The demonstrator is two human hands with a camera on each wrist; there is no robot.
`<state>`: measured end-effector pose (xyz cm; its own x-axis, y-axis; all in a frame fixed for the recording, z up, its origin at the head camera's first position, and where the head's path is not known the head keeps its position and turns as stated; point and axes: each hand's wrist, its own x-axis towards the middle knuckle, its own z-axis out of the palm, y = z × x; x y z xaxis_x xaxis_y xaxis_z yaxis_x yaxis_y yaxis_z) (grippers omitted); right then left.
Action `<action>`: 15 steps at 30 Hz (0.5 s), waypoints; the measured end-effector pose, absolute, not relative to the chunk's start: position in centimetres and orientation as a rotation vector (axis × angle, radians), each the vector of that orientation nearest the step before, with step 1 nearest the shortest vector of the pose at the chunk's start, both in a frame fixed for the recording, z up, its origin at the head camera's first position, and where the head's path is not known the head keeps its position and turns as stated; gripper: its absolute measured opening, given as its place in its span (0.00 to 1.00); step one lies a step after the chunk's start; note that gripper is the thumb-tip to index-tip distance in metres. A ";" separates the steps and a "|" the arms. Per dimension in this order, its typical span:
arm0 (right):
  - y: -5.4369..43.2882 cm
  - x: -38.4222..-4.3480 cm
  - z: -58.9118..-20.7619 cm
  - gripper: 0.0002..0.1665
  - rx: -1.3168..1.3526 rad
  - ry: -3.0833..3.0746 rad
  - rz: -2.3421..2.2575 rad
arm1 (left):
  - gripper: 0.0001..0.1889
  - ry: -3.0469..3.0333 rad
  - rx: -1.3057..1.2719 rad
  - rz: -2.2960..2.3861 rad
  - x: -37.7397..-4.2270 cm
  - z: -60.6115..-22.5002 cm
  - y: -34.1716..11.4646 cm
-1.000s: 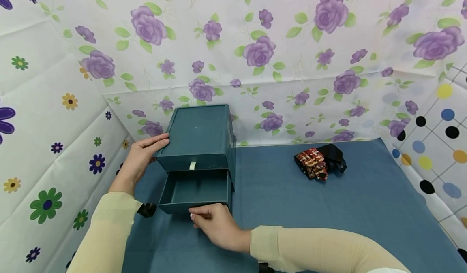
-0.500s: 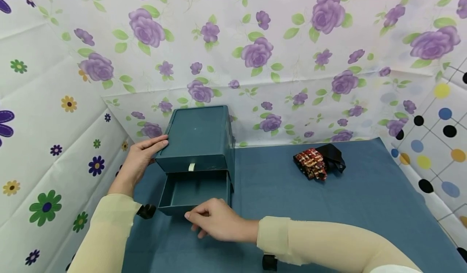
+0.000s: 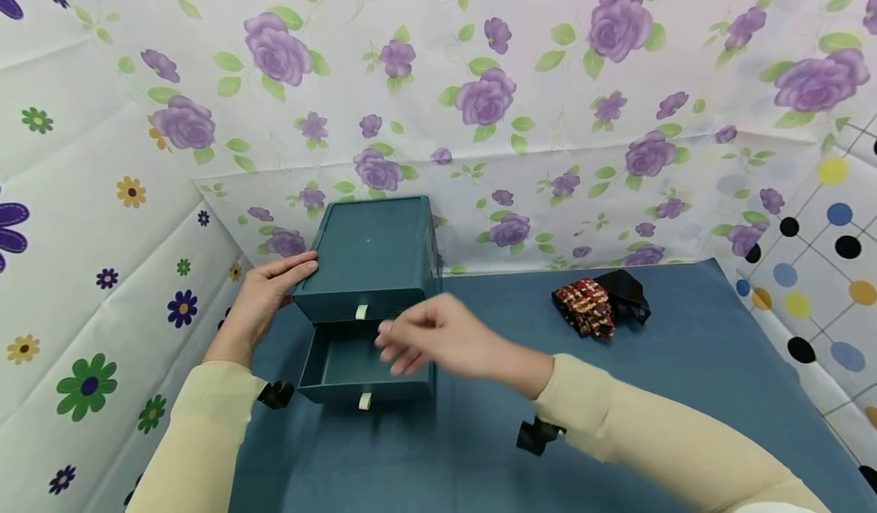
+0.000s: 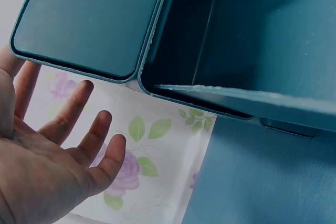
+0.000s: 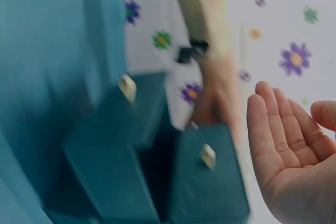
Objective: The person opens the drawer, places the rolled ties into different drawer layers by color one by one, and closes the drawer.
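A teal two-drawer box (image 3: 370, 246) stands at the left of the table. Its lower drawer (image 3: 366, 393) is pulled out, and the inside that shows holds nothing; the upper drawer (image 3: 336, 306) is closed. Each front has a small pale pull tab (image 3: 365, 401). My left hand (image 3: 269, 292) rests on the box's upper left edge, its other fingers spread beside the side wall in the left wrist view. Above the pulled-out drawer hangs my right hand (image 3: 445, 338), blurred in the head view. In the right wrist view its fingers (image 5: 283, 129) are loosely extended and hold nothing.
A bundle of cloth (image 3: 594, 304), red-patterned and black, lies at the back right of the blue-covered table (image 3: 534, 376). Floral sheeting (image 3: 548, 193) rises behind the box, and a flower-patterned sheet (image 3: 89, 285) stands close on the left.
My right hand has let go of the lower drawer's tab and risen up and right over the drawer. The left hand, box and drawer have stayed in place.
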<state>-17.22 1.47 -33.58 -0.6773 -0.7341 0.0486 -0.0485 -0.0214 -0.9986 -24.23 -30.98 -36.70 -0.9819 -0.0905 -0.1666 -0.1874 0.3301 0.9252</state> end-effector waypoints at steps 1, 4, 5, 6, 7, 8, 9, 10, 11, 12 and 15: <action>2.1 -17.7 -33.1 0.18 -0.811 1.769 -1.780 | 0.31 2.484 -0.268 1.758 -24.3 -36.7 -30.9; 3.9 -19.7 -32.1 0.19 -0.805 1.847 -1.883 | 0.31 2.476 -0.274 1.766 -24.4 -36.6 -30.9; 4.6 -20.3 -31.9 0.19 -0.787 1.881 -1.918 | 0.31 2.476 -0.275 1.769 -24.4 -36.6 -30.9; 5.3 -21.0 -31.7 0.19 -0.762 1.918 -1.946 | 0.31 2.473 -0.279 1.772 -24.5 -36.6 -30.9; 6.0 -21.7 -31.6 0.19 -0.730 1.954 -1.973 | 0.31 2.476 -0.279 1.772 -24.5 -36.6 -30.9; 6.7 -22.4 -31.5 0.19 -0.691 1.995 -1.997 | 0.31 2.482 -0.275 1.770 -24.5 -36.6 -30.9; 7.4 -23.1 -31.6 0.19 -0.651 2.037 -2.012 | 0.31 2.485 -0.272 1.773 -24.4 -36.6 -31.0; 8.1 -23.8 -31.7 0.20 -0.608 2.073 -2.021 | 0.31 2.491 -0.263 1.770 -24.4 -36.6 -31.0; 8.8 -24.4 -31.9 0.20 -0.563 2.111 -2.026 | 0.31 2.494 -0.258 1.771 -24.4 -36.7 -31.0; 9.5 -25.1 -32.2 0.21 -0.517 2.154 -2.020 | 0.31 2.496 -0.251 1.769 -24.3 -36.7 -31.0; 11.5 -26.7 -33.4 0.23 -0.389 2.281 -1.954 | 0.31 2.487 -0.249 1.781 -24.3 -36.8 -31.0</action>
<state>-26.73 11.48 -33.35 -0.9608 -0.2654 0.0801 -0.1199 0.1375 -0.9832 -24.29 -31.00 -36.78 -0.9842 -0.0893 -0.1531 -0.1737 0.3142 0.9334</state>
